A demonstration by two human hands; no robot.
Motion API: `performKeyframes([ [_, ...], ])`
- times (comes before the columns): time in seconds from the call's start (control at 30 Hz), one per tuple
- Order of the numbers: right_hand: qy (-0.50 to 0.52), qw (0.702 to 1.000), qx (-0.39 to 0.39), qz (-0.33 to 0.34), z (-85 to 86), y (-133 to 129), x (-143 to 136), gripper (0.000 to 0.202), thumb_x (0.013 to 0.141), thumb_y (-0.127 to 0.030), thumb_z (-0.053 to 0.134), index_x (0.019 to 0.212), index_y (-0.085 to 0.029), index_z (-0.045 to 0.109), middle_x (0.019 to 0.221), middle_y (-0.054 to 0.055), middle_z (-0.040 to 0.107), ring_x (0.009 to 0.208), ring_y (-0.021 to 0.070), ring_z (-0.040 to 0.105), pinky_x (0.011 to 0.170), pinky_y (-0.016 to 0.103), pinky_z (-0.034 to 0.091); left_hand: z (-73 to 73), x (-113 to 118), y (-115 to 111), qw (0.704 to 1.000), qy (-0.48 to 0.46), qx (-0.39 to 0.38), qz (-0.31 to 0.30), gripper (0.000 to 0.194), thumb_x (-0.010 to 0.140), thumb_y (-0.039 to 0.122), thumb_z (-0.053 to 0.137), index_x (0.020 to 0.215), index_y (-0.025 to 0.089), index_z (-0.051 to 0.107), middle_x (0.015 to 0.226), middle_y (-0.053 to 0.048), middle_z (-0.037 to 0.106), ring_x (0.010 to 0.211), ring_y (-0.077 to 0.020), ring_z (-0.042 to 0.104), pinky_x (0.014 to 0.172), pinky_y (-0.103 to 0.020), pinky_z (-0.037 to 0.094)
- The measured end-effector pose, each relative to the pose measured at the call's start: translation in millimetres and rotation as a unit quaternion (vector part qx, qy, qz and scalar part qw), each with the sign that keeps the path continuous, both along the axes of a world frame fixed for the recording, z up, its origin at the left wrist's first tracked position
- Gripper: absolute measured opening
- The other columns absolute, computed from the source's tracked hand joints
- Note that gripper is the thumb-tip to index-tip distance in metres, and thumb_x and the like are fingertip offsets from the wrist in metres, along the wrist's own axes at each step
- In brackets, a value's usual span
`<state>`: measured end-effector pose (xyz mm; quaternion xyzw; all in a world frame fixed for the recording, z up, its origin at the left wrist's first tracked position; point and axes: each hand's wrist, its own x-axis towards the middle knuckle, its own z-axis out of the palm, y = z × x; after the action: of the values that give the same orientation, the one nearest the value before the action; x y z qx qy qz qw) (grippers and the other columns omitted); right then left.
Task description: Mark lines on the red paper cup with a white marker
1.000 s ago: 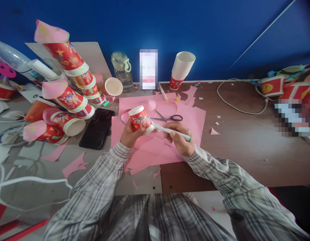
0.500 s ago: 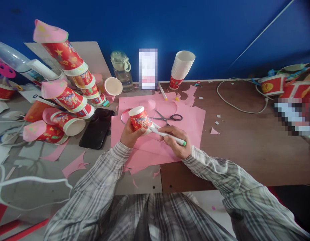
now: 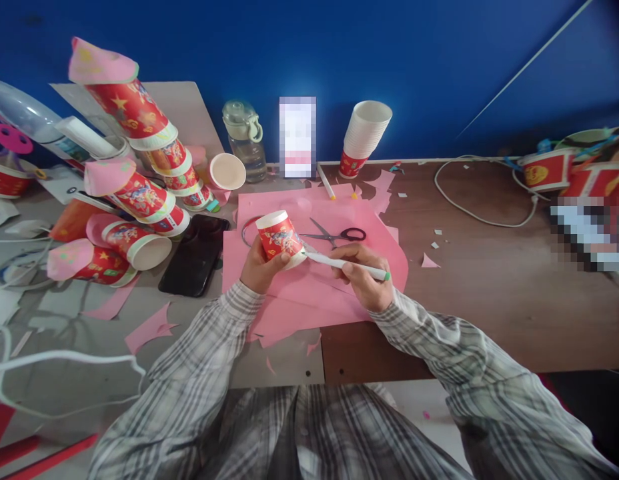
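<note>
The left hand (image 3: 259,268) grasps a red paper cup (image 3: 279,238), fingers curled round its side and thumb near the lower rim. The cup is tilted and held above the pink paper (image 3: 294,307); its inside cannot be seen. The right hand (image 3: 364,275) pinches a white marker (image 3: 347,266) with a green end, its tip at the cup's lower white band; whether it touches cannot be told.

Behind the paper stands a stack of cups (image 3: 365,138), nested one inside another, mouths up, with red showing only on the lowest. A water bottle (image 3: 245,152) with a closed lid holds clear liquid. Near it an open cup (image 3: 228,172) shows its pale inside. Farther left, a tower of cups (image 3: 132,112) carries a pink paper cone (image 3: 102,61). A red tub (image 3: 7,180) sits at the left edge, and more red tubs (image 3: 545,172) stand at the right. The scissors (image 3: 333,237) lie on the pink paper, and a black phone (image 3: 193,259) lies to its left
</note>
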<state>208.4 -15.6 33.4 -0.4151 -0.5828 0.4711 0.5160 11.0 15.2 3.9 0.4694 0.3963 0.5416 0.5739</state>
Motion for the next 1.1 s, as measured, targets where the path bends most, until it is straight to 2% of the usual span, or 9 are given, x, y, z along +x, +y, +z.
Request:
performKeyframes([
  [0.17, -0.017, 0.999, -0.004, 0.045, 4.8, -4.5, -2.7, 0.027, 0.078, -0.033, 0.053, 0.098, -0.017, 0.061, 0.067, 0.004, 0.062, 0.048, 0.0135, 0.05, 0.043, 0.026, 0.04, -0.1, 1.0, -1.1, 1.0, 0.014, -0.01, 0.02, 0.069, 0.049, 0.053, 0.078, 0.097, 0.014, 0.048, 0.087, -0.007, 0.063, 0.078, -0.0199, 0.059, 0.073, -0.036, 0.049],
  [0.33, -0.06, 0.995, 0.066, 0.052, 9.1, -5.8, -6.5, 0.024, 0.079, -0.029, 0.051, 0.099, -0.017, 0.061, 0.074, 0.007, 0.064, 0.064, 0.0185, 0.061, 0.055, 0.03, 0.05, -2.0, 1.3, -1.4, 0.999, 0.021, 0.008, 0.028, 0.075, 0.047, 0.059, 0.076, 0.099, 0.014, 0.048, 0.087, -0.006, 0.061, 0.077, -0.0187, 0.058, 0.071, -0.033, 0.048],
  [0.47, -0.082, 0.991, 0.091, 0.056, 7.4, -5.0, -6.9, 0.025, 0.079, -0.026, 0.05, 0.1, -0.018, 0.06, 0.075, 0.007, 0.064, 0.065, 0.0187, 0.062, 0.06, 0.032, 0.051, -1.2, 1.7, -1.7, 0.999, 0.023, 0.016, 0.032, 0.076, 0.047, 0.059, 0.076, 0.101, 0.015, 0.048, 0.086, -0.005, 0.06, 0.076, -0.0176, 0.057, 0.069, -0.032, 0.048],
  [0.7, -0.123, 0.989, 0.075, 0.034, 12.2, -3.3, -2.7, 0.023, 0.077, -0.025, 0.048, 0.09, -0.013, 0.062, 0.062, 0.004, 0.061, 0.051, 0.0155, 0.055, 0.048, 0.028, 0.042, -10.0, -2.3, 2.2, 0.999, 0.018, 0.01, 0.035, 0.072, 0.051, 0.06, 0.074, 0.102, 0.015, 0.049, 0.09, -0.006, 0.06, 0.081, -0.0199, 0.058, 0.075, -0.035, 0.048],
  [0.87, -0.131, 0.989, 0.063, 0.011, 11.1, -1.2, 0.9, 0.022, 0.076, -0.027, 0.048, 0.084, -0.015, 0.063, 0.06, 0.003, 0.058, 0.05, 0.0157, 0.052, 0.046, 0.028, 0.04, -11.7, -3.8, 3.3, 0.999, 0.028, 0.027, 0.037, 0.064, 0.057, 0.063, 0.069, 0.099, 0.017, 0.052, 0.088, -0.006, 0.061, 0.079, -0.0208, 0.058, 0.072, -0.036, 0.049],
  [0.97, -0.106, 0.993, 0.059, 0.005, 9.5, -1.8, 2.5, 0.023, 0.077, -0.031, 0.048, 0.086, -0.015, 0.063, 0.06, 0.003, 0.058, 0.05, 0.0159, 0.052, 0.046, 0.029, 0.041, -10.7, -3.1, 2.4, 0.997, 0.039, 0.044, 0.042, 0.063, 0.06, 0.066, 0.064, 0.099, 0.018, 0.053, 0.088, -0.007, 0.062, 0.08, -0.0213, 0.058, 0.072, -0.036, 0.049],
  [1.1, -0.084, 0.995, 0.043, 0.028, 11.5, -4.2, 0.8, 0.026, 0.079, -0.032, 0.049, 0.094, -0.015, 0.062, 0.062, 0.004, 0.06, 0.048, 0.0148, 0.051, 0.044, 0.027, 0.041, -9.3, -1.8, 0.1, 0.995, 0.064, 0.056, 0.055, 0.063, 0.063, 0.068, 0.059, 0.098, 0.016, 0.052, 0.089, -0.008, 0.061, 0.081, -0.0213, 0.057, 0.074, -0.036, 0.048],
])
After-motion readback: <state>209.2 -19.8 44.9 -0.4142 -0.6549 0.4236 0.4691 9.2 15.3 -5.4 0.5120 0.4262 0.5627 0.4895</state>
